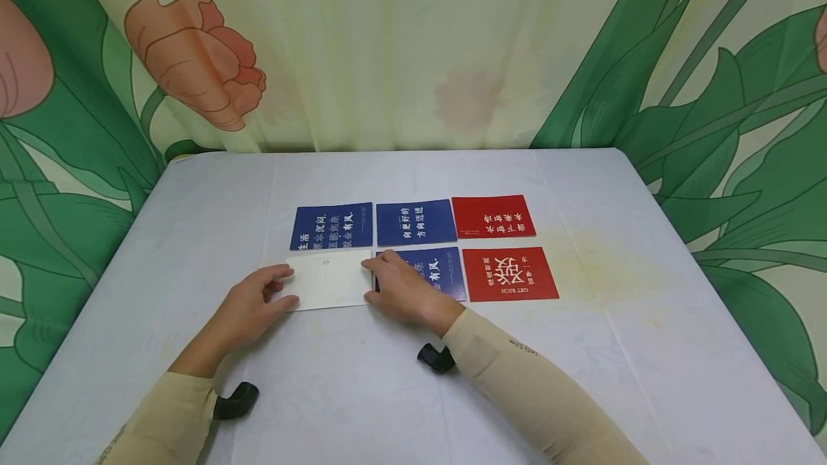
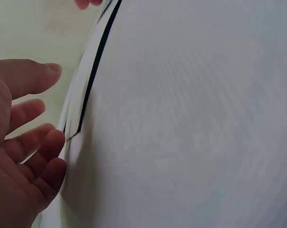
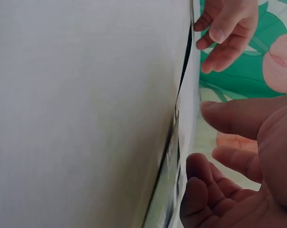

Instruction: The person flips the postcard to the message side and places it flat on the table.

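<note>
A white card [image 1: 332, 280] with faint print near its top edge lies at the left end of the front row of cards. At its left edge is my left hand [image 1: 258, 301], with thumb and loosely bent fingers apart. My right hand [image 1: 403, 289] touches the card's right edge with thumb and index finger spread along it, and partly covers a blue card [image 1: 446, 275] with white writing. In the left wrist view the left thumb [image 2: 36, 76] stands clear of the bent fingers. The right thumb [image 3: 234, 114] likewise stands away from its fingers in the right wrist view.
Behind lie two blue cards, one on the left [image 1: 342, 224] and one in the middle [image 1: 416, 222], and a red card [image 1: 494, 216]. Another red card [image 1: 510, 275] ends the front row. A white cloth [image 1: 362, 386] covers the table; a patterned curtain [image 1: 413, 49] hangs behind.
</note>
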